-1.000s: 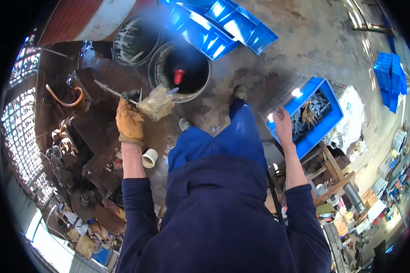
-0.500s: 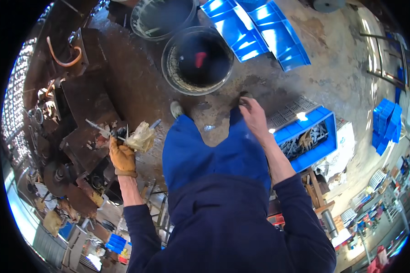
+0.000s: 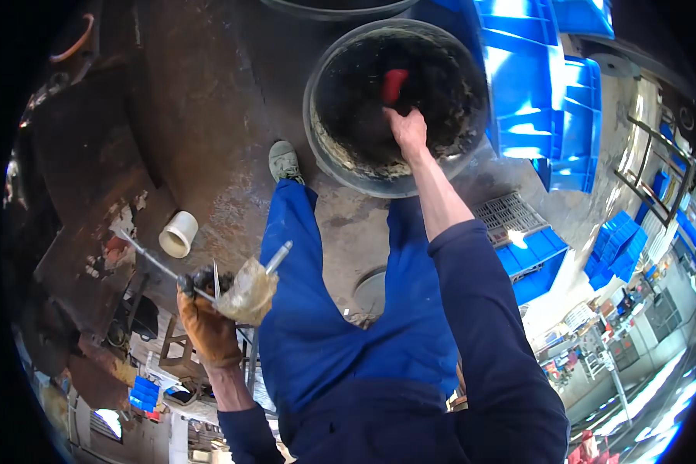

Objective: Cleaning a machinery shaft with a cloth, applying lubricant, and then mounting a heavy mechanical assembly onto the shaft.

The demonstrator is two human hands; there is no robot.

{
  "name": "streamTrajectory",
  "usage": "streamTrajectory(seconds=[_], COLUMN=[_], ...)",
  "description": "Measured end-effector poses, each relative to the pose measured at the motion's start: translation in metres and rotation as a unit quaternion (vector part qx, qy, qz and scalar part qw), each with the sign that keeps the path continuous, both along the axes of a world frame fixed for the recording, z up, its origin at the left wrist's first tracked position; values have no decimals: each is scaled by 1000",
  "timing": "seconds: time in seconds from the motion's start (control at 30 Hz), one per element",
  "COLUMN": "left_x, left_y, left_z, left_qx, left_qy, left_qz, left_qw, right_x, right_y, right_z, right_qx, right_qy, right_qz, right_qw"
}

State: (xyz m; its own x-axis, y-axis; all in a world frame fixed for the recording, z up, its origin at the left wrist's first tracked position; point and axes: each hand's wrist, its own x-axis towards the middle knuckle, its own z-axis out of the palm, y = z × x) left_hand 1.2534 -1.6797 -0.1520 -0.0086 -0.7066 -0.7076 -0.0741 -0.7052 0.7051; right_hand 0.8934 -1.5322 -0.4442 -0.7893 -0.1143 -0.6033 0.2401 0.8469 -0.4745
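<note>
My left hand (image 3: 209,329), in an orange-tan work glove, is closed around a thin grey metal rod (image 3: 151,259). Held with it is a crumpled yellowish wad (image 3: 247,294), cloth or film, I cannot tell which. From this wad sticks a grey round-ended piece (image 3: 279,257). My bare right hand (image 3: 410,133) reaches over the near rim into a large dark tub (image 3: 334,158), thumb and fingers apart, some fingertips lost in the dark. Just beyond its fingers is a red object (image 3: 394,87) of unclear kind; whether they touch is hard to see.
Blue plastic crates (image 3: 522,85) stand right of the tub, and another tub (image 3: 340,11) lies beyond it. A white pot (image 3: 179,233) sits left of my foot. Rusty dark metal plates (image 3: 85,147) fill the left. A blue bin (image 3: 535,267) stands near my right arm.
My right hand has gone from beside my right leg forward into the tub. The view has shifted, with the tub now nearer. My left hand still grips the rod and wad.
</note>
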Motion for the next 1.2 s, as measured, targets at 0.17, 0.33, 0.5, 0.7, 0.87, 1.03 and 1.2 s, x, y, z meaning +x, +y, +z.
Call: streamTrajectory(seconds=[0.17,0.33,0.5,0.7,0.87,1.03,1.2], left_x=[29,26,31,3,-4,15,2], left_y=[1,-6,-9,3,14,37,41], left_z=[-32,-54,-51,-36,-23,5,61], left_qx=[-17,15,-19,26,54,-2,34], left_qy=[3,-17,-51,-74,110,100,57], left_qz=[12,57,7,47,73,79,97], left_qw=[1000,998,998,996,990,992,993], right_x=[-34,-54,-32,-58,-56,-11,5], right_y=[9,49,7,-3,14,-11,-39], right_z=[-122,-224,-198,-108,-59,56,169], right_qx=[97,22,-63,-136,-270,-269,-317], right_qy=[103,279,24,-297,-465,-464,-471], right_qz=[179,159,28,-223,-345,-352,-281], right_qw=[973,947,997,918,770,767,773])
